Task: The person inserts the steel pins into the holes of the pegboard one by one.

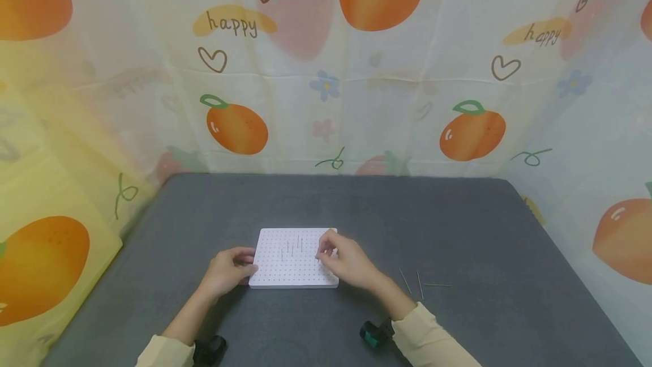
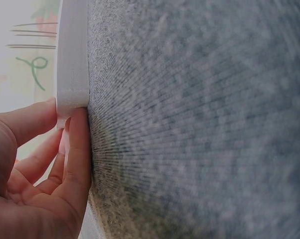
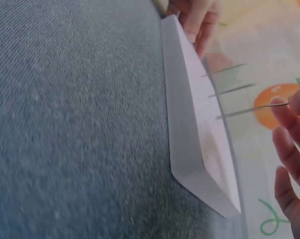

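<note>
While holding a thin metal pin (image 3: 272, 105) at the right part of the white perforated board (image 1: 275, 274), seemingly busy with standing it in a hole; cannot tell whether already seated. Pinching the pin between thumb and forefinger with the right grip (image 1: 351, 262); nipping the board's left edge between thumb and fingers with the left grip (image 1: 226, 271). For the next move, most likely need an upright pin lined up with its hole, a light push down, then a loosening of the pinch without knocking the standing pins (image 1: 292, 250) farther left on the board. Outward, to the right of the board, see three loose pins (image 1: 420, 284) lying on the dark grey surface (image 1: 458, 220), ready for similar pinching. Beyond, notice a fruit-print cloth (image 1: 377, 112).
</note>
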`<state>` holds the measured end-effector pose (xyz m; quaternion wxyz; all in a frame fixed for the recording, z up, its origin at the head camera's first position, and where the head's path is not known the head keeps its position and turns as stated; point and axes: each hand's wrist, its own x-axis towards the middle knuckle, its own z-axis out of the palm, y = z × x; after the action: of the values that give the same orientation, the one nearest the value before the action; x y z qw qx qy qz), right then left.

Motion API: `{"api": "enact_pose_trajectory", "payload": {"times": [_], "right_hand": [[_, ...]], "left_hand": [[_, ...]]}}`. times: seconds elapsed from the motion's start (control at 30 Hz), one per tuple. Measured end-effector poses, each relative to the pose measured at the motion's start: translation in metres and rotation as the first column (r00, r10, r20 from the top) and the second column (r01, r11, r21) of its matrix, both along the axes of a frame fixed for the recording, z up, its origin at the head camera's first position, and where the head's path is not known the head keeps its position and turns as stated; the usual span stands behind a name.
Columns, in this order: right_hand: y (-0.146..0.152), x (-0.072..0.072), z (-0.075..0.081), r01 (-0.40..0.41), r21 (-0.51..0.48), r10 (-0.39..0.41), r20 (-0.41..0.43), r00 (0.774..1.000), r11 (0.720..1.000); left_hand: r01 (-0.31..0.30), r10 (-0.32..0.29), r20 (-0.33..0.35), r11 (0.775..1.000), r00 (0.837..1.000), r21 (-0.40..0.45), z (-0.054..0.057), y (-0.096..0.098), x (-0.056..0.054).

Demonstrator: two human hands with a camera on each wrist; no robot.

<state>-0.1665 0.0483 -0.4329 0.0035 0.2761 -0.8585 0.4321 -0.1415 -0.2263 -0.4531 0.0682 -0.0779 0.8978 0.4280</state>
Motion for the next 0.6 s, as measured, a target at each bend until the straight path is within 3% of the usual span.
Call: {"api": "enact_pose_trajectory", "payload": {"times": [0.6], "right_hand": [[-0.021,-0.002,-0.013,0.125,0.069,-0.118,-0.091,0.989,0.99]], "left_hand": [[-0.009,0.009,-0.007,1.0,1.0,0.004,0.0,0.001,0.001]]}}
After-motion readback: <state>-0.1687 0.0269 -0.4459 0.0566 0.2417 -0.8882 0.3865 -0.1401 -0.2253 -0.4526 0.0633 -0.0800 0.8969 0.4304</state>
